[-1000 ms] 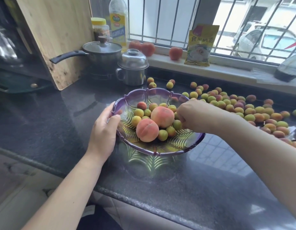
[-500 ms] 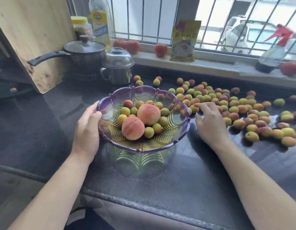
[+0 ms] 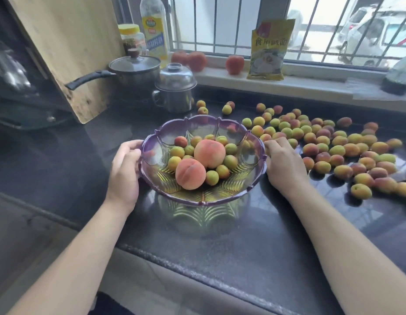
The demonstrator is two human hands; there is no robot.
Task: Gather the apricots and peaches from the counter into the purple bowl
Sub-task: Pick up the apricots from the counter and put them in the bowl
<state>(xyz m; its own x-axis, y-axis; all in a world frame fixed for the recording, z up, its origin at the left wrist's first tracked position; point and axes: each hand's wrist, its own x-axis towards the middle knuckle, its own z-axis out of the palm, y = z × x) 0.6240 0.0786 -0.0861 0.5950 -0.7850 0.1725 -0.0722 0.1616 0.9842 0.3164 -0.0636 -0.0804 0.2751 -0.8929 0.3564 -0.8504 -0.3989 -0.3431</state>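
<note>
The purple bowl (image 3: 220, 199) stands on the dark counter (image 3: 243, 242). In it lie two peaches (image 3: 210, 154) and several small apricots (image 3: 177, 152). My left hand (image 3: 123, 171) grips the bowl's left rim, thumb over the edge. Just outside the right rim, my right hand (image 3: 285, 165) rests palm down on the counter, its fingertips touching loose apricots. Many more apricots (image 3: 334, 151) are spread over the counter to the right. Three red peaches (image 3: 235, 64) sit on the window sill.
A lidded pot (image 3: 135, 69) and a steel lidded mug (image 3: 174, 92) stand behind the bowl. A wooden cutting board (image 3: 68, 53) leans at the back left. An oil bottle (image 3: 154, 30), a jar (image 3: 131, 38) and a yellow packet (image 3: 269, 51) are by the window.
My right hand left the bowl's inside, went out to the apricots on the counter, and now sits closer against the right rim. My left hand stayed on the left rim.
</note>
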